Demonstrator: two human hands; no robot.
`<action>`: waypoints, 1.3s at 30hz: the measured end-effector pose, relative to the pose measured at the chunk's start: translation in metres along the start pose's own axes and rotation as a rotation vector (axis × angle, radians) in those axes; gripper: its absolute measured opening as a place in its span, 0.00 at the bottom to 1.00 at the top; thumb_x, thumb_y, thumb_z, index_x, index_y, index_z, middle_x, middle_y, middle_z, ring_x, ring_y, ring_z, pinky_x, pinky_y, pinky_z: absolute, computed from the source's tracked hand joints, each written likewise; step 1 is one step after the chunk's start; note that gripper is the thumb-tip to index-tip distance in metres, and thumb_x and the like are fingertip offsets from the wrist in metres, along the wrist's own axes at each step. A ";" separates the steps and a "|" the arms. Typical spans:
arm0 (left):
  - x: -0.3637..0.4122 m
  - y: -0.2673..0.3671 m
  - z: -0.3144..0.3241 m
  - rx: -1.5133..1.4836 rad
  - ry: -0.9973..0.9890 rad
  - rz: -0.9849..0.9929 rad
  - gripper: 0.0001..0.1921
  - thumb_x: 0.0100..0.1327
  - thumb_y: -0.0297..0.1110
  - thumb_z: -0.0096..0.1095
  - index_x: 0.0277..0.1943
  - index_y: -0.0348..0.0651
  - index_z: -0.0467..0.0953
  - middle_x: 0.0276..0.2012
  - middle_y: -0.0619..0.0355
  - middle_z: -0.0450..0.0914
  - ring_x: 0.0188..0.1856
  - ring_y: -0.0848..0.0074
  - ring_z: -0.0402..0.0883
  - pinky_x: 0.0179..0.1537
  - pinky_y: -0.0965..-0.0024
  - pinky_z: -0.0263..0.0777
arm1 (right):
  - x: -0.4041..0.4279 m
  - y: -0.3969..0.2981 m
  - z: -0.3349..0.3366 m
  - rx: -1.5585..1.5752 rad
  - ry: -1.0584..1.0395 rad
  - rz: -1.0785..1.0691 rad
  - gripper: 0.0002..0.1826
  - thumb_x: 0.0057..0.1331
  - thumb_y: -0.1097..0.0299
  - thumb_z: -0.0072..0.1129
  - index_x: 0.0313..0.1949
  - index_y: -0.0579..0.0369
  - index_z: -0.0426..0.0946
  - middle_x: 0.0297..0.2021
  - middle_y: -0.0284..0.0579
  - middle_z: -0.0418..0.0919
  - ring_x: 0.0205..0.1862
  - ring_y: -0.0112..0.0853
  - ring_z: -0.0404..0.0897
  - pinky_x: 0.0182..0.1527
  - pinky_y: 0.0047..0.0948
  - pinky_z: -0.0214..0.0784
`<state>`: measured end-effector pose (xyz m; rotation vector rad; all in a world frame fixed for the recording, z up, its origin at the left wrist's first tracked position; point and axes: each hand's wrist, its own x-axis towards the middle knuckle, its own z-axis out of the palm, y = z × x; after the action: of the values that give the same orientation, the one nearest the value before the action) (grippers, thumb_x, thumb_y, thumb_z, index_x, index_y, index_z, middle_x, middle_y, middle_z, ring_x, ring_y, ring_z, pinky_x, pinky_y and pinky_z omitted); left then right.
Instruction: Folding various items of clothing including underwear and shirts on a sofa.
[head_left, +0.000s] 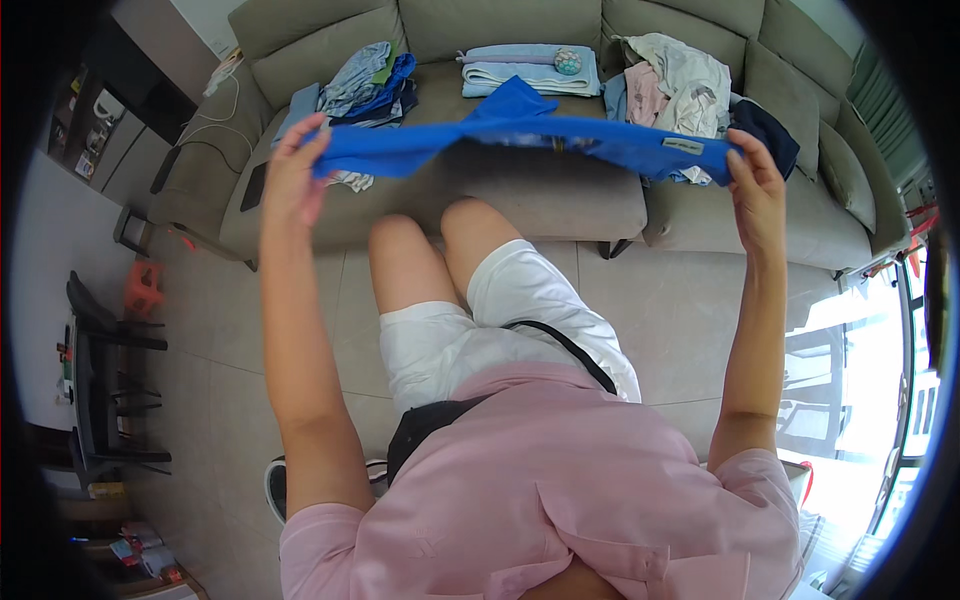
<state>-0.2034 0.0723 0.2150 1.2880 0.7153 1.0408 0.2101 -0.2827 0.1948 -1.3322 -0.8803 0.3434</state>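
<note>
A blue garment (420, 146) is stretched wide in the air in front of the sofa. My left hand (304, 169) pinches its left end, and my right hand (754, 176) grips the right end. A small pale patch with writing sits near the right end, and part of the cloth rises behind the middle. Past my left hand, a pile of blue and green clothes (360, 82) lies on the seat. Beyond my right hand is a heap of white and pink clothes (686, 86), with a dark navy cloth (765, 135) beside it.
Folded light-blue towels (487, 79) with a patterned ball (568, 61) on top lie mid-sofa (555, 195). A dark flat object (255, 187) rests near the left seat edge. Cables (236, 105) drape over the left armrest. An orange stool (144, 289) and dark chairs stand left.
</note>
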 end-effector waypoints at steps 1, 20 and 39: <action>0.000 0.008 -0.005 0.006 -0.012 -0.020 0.13 0.64 0.26 0.63 0.52 0.41 0.76 0.42 0.57 0.79 0.42 0.74 0.80 0.44 0.69 0.77 | -0.013 -0.010 0.004 -0.044 0.051 -0.043 0.14 0.66 0.75 0.57 0.51 0.56 0.78 0.37 0.28 0.77 0.34 0.14 0.69 0.39 0.15 0.62; 0.004 -0.085 -0.138 0.049 0.283 -0.235 0.20 0.63 0.24 0.63 0.58 0.36 0.72 0.45 0.54 0.80 0.46 0.73 0.79 0.49 0.70 0.74 | -0.129 0.014 0.129 0.222 -0.754 0.492 0.10 0.65 0.80 0.57 0.45 0.58 0.81 0.29 0.28 0.75 0.27 0.13 0.67 0.29 0.17 0.58; -0.117 -0.049 0.038 0.732 -0.474 -0.150 0.33 0.47 0.33 0.80 0.56 0.35 0.75 0.53 0.51 0.79 0.56 0.64 0.77 0.59 0.60 0.67 | -0.088 0.040 0.248 0.835 -0.962 0.403 0.41 0.67 0.71 0.58 0.73 0.55 0.45 0.59 0.64 0.69 0.64 0.45 0.69 0.65 0.38 0.61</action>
<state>-0.2057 -0.0480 0.1600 1.9810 0.8346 0.3078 -0.0153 -0.1602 0.1220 -0.4861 -1.0435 1.5659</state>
